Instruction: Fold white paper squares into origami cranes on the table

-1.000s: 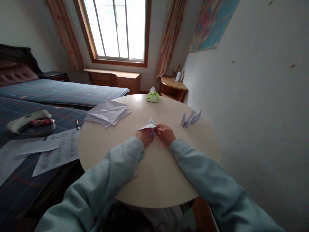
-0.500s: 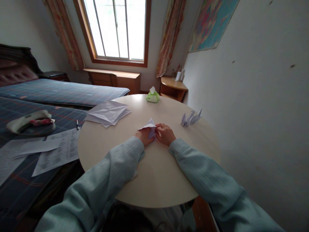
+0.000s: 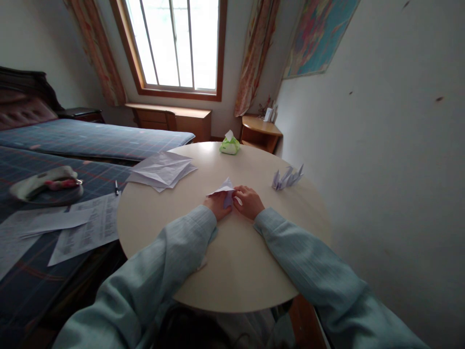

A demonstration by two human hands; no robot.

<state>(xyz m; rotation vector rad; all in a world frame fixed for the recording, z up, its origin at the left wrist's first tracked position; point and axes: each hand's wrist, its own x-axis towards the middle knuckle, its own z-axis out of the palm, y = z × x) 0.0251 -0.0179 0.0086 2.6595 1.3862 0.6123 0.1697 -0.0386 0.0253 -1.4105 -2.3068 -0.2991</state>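
Observation:
A small piece of white folded paper [image 3: 224,188] lies on the round beige table [image 3: 232,261], one flap standing up. My left hand [image 3: 218,205] pinches its near left side, fingers closed on the paper. My right hand [image 3: 248,200] grips the right side of the same paper, fingers curled onto it. Both hands rest on the tabletop, touching each other at the fold. Light blue sleeves cover both arms.
Several finished folded paper figures [image 3: 287,177] stand to the right. A stack of creased white sheets [image 3: 162,169] lies at the table's left edge, a green tissue pack [image 3: 230,144] at the far edge. A bed with printed papers [image 3: 87,228] and a pen is left; a wall is right.
Almost nothing differs; my right hand's fingers have shifted slightly on the paper while both hands stay at the fold.

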